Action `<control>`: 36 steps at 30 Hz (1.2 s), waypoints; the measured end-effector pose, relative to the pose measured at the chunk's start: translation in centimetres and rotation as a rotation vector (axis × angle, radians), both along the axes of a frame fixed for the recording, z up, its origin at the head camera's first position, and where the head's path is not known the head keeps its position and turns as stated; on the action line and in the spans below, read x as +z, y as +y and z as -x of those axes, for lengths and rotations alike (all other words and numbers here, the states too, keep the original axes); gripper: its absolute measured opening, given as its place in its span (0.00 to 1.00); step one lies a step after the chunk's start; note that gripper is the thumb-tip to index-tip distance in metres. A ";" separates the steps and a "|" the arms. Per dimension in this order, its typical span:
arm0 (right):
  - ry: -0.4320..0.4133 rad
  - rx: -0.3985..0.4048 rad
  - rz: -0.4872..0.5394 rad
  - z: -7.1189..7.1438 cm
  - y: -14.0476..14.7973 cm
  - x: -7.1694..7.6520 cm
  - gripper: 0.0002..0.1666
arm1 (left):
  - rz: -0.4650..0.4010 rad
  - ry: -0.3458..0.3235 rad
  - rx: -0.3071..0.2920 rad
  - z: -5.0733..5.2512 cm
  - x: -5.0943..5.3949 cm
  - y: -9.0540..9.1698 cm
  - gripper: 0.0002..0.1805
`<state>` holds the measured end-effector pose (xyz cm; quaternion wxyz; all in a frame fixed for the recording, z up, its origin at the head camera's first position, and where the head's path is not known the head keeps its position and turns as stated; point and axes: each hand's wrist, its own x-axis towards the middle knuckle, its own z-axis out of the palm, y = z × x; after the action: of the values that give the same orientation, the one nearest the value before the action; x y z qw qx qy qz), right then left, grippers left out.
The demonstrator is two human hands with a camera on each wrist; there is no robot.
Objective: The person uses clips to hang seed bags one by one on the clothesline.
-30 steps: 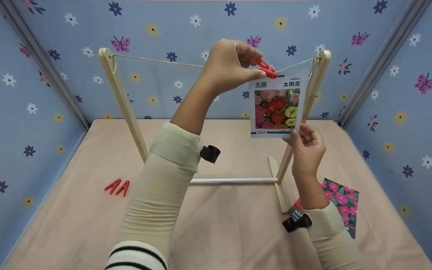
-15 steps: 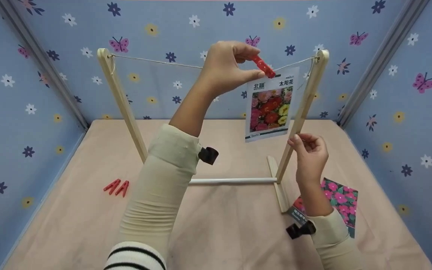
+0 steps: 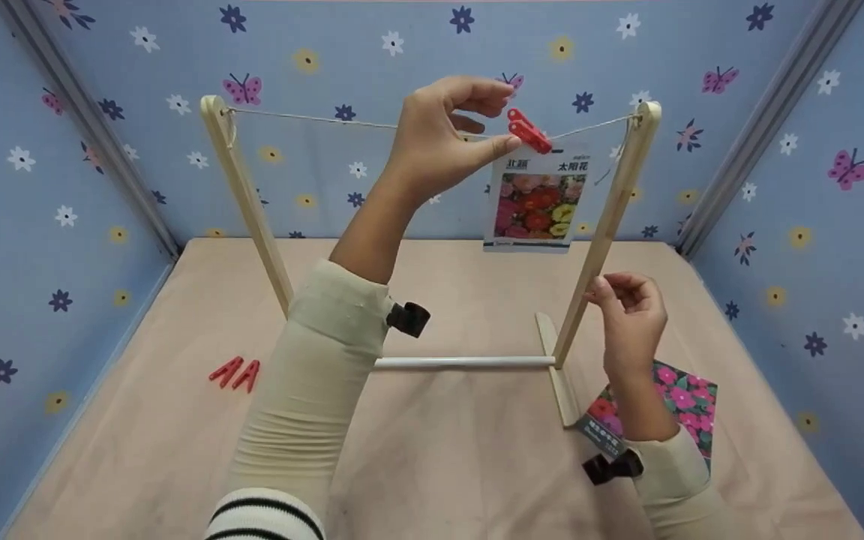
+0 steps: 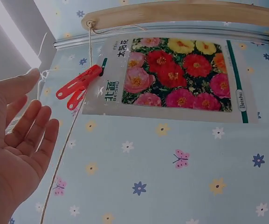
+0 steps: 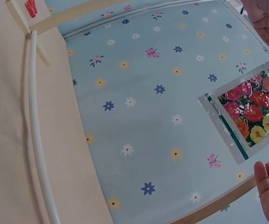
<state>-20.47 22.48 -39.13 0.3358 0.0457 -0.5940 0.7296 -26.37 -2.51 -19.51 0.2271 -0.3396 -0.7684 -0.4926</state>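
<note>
Head view shows a flower packet [image 3: 537, 206] hanging toward the right end of a string [image 3: 312, 118], pinned near its top edge by a red clothes peg [image 3: 528, 131]. The left hand [image 3: 447, 139] is just left of the peg, thumb and fingers spread apart with nothing between them; the left wrist view shows a gap between fingertips and peg. The right hand [image 3: 634, 322] is lower and nearer, right of the packet and beside the right post [image 3: 608, 225], its fingers loosely bent around nothing; whether it touches the post I cannot tell. The string runs from that post to the left post [image 3: 252, 214], and a white rod [image 3: 466, 362] lies low between them. On the pink cloth [image 3: 432, 457], two more red pegs [image 3: 235, 373] lie side by side at the left. At the near right, a pink-flower packet [image 3: 691, 405] and a red-flower packet [image 3: 603, 431] lie partly hidden by the right forearm. Patterned blue wall [image 3: 327, 45] stands at the far side.
</note>
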 end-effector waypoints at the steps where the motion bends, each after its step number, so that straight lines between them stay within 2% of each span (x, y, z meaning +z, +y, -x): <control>1: -0.002 -0.004 -0.022 -0.1 0.1 0.0 0.15 | -0.016 -0.006 -0.009 -0.1 0.0 -0.1 0.24; 6: 0.001 0.009 -0.099 -0.6 0.5 -0.1 0.18 | -0.057 -0.018 -0.048 -0.5 -0.5 -0.7 0.24; 10: 0.022 0.047 -0.144 -0.8 0.7 -0.1 0.17 | -0.058 0.002 -0.085 -0.7 -1.3 -1.4 0.25; 14: 0.048 0.081 -0.213 -1.1 1.1 -0.2 0.18 | -0.063 -0.033 -0.123 -0.9 -2.5 -2.1 0.26; 17: 0.076 0.108 -0.266 -1.3 1.5 -0.2 0.19 | -0.068 -0.086 -0.136 -1.0 -3.5 -2.5 0.27; 20: 0.106 0.147 -0.301 -1.5 1.9 -0.3 0.20 | -0.067 -0.109 -0.138 -1.1 -4.4 -3.0 0.28; 27: 0.109 0.195 -0.371 -2.1 2.6 -0.3 0.25 | -0.072 -0.084 -0.200 -1.4 -6.9 -4.3 0.29; 36: 0.072 0.179 -0.422 -2.7 3.2 -0.9 0.28 | -0.051 -0.091 -0.168 -2.2 -9.8 -5.5 0.26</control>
<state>-17.74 25.69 -40.07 0.2735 0.1934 -0.7146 0.6141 -24.14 -8.06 -29.29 0.1585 -0.3741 -0.7339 -0.5443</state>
